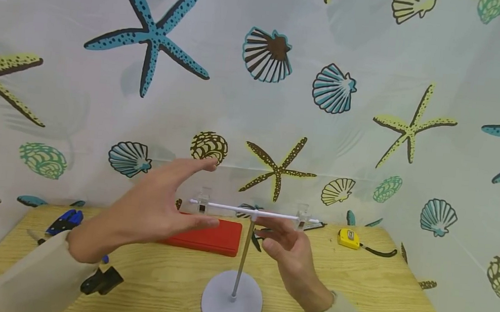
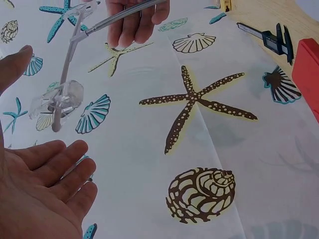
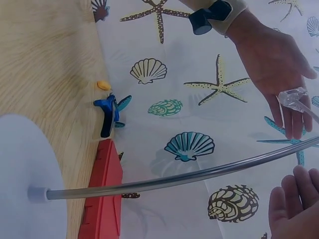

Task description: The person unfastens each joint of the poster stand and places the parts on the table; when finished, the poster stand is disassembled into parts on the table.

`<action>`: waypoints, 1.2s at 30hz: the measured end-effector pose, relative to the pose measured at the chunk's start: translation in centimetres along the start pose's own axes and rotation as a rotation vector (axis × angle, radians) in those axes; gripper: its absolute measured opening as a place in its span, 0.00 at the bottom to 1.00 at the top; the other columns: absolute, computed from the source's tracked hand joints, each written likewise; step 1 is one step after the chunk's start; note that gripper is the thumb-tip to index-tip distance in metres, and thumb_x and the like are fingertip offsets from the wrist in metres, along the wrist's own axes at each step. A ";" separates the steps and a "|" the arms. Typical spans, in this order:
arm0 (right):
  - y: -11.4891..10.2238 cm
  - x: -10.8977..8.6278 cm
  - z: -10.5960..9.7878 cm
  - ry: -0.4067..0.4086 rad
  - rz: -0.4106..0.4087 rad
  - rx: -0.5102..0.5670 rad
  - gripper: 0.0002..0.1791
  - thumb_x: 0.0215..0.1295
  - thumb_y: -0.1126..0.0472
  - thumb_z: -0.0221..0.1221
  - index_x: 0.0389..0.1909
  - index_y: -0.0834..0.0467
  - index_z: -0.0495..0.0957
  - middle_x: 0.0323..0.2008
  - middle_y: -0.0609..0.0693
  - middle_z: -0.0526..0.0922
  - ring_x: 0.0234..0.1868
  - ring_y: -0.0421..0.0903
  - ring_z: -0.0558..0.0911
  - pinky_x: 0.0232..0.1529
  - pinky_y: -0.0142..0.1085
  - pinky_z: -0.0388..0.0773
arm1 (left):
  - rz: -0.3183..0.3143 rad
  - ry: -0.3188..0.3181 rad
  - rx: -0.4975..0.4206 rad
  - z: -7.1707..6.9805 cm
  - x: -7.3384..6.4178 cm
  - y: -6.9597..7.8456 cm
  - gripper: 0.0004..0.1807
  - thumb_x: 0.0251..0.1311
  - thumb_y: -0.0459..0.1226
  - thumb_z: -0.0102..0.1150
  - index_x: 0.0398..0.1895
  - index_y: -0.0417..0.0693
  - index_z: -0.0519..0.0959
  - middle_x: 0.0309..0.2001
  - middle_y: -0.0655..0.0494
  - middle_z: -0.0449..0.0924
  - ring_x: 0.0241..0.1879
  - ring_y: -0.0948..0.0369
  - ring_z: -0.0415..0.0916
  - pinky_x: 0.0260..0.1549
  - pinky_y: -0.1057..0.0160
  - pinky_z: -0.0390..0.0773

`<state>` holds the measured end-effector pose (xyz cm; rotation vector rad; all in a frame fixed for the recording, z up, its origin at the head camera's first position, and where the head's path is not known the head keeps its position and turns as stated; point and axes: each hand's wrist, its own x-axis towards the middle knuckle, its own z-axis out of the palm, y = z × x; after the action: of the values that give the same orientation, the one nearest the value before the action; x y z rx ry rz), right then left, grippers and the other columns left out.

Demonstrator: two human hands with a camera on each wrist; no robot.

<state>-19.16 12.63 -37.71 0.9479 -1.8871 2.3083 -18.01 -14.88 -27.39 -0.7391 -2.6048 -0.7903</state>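
A T-shaped display stand stands on the table: a round white base (image 1: 231, 303), a thin metal pole (image 1: 243, 259) and a white crossbar (image 1: 232, 207). Clear plastic clips sit near the crossbar's two ends, the left clip (image 1: 203, 200) and the right clip (image 1: 302, 216). My left hand (image 1: 156, 202) is held sideways left of the left clip, thumb and fingers spread apart and holding nothing. Below the crossbar, beside the pole, my right hand (image 1: 287, 258) is raised with relaxed fingers. The right wrist view shows a gap between its fingers (image 3: 294, 194) and the pole.
Behind the stand lies a flat red case (image 1: 220, 237). A yellow tape measure (image 1: 349, 238) with a black strap is at the back right. Blue-handled pliers (image 1: 65, 221) lie at the back left. A caliper (image 2: 271, 40) rests near the case. A shell-patterned curtain (image 1: 280, 119) hangs behind the table.
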 end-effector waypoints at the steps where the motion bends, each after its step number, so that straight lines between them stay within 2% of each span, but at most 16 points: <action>1: 0.0 0.1 0.1 0.001 -0.003 0.010 0.18 0.69 0.65 0.60 0.59 0.51 0.78 0.55 0.42 0.84 0.56 0.39 0.82 0.61 0.31 0.79 | 0.013 0.000 -0.004 0.0 0.2 0.2 0.51 0.49 0.61 0.74 0.76 0.59 0.64 0.71 0.54 0.72 0.72 0.48 0.67 0.65 0.33 0.71; 4: -0.2 0.3 0.5 0.000 0.003 0.041 0.19 0.69 0.67 0.60 0.58 0.51 0.79 0.55 0.43 0.85 0.54 0.39 0.83 0.56 0.30 0.80 | 0.041 -0.005 -0.023 0.2 0.7 0.8 0.48 0.49 0.58 0.76 0.74 0.57 0.68 0.71 0.53 0.72 0.71 0.47 0.68 0.64 0.34 0.72; 10: -0.3 0.6 1.0 0.005 0.033 0.076 0.17 0.69 0.64 0.63 0.57 0.49 0.80 0.53 0.43 0.87 0.52 0.38 0.82 0.50 0.27 0.80 | 0.074 -0.017 -0.044 0.8 1.3 1.6 0.42 0.48 0.53 0.78 0.68 0.55 0.74 0.67 0.55 0.77 0.69 0.50 0.71 0.64 0.39 0.75; 16: -0.1 1.0 1.3 -0.022 -0.003 0.112 0.15 0.70 0.64 0.62 0.55 0.49 0.82 0.50 0.42 0.88 0.51 0.36 0.84 0.44 0.26 0.76 | 0.148 -0.002 -0.018 1.3 1.9 2.5 0.38 0.47 0.50 0.80 0.63 0.52 0.78 0.63 0.55 0.80 0.61 0.53 0.79 0.57 0.48 0.82; 20: 0.0 1.3 1.5 -0.030 -0.012 0.139 0.15 0.70 0.65 0.61 0.54 0.48 0.83 0.49 0.41 0.89 0.51 0.35 0.85 0.48 0.27 0.79 | 0.172 0.009 -0.006 1.6 2.1 2.7 0.34 0.47 0.49 0.80 0.60 0.52 0.81 0.59 0.55 0.83 0.60 0.54 0.80 0.57 0.48 0.82; 24: -0.1 1.5 1.7 -0.028 0.000 0.168 0.13 0.71 0.65 0.61 0.51 0.48 0.84 0.47 0.40 0.89 0.50 0.35 0.86 0.54 0.31 0.82 | 0.200 0.020 -0.004 1.9 2.2 2.7 0.29 0.48 0.48 0.80 0.55 0.51 0.84 0.54 0.56 0.85 0.54 0.57 0.83 0.51 0.53 0.85; 32: -0.2 1.7 2.1 -0.028 0.050 0.216 0.11 0.73 0.64 0.59 0.49 0.50 0.85 0.44 0.41 0.90 0.46 0.37 0.88 0.53 0.31 0.83 | 0.278 0.082 0.032 2.3 2.2 3.2 0.21 0.48 0.45 0.80 0.45 0.48 0.88 0.42 0.59 0.89 0.41 0.64 0.84 0.38 0.64 0.83; 36: 0.0 1.8 2.2 -0.019 0.071 0.231 0.11 0.74 0.63 0.58 0.49 0.50 0.85 0.42 0.41 0.90 0.44 0.36 0.88 0.52 0.31 0.84 | 0.311 0.106 0.047 2.4 2.2 3.6 0.17 0.49 0.43 0.79 0.42 0.48 0.89 0.40 0.59 0.89 0.39 0.65 0.83 0.34 0.67 0.82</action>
<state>-19.68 10.01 -36.72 0.9379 -1.7139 2.6126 -18.19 -10.08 -26.83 -1.0261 -2.3283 -0.6528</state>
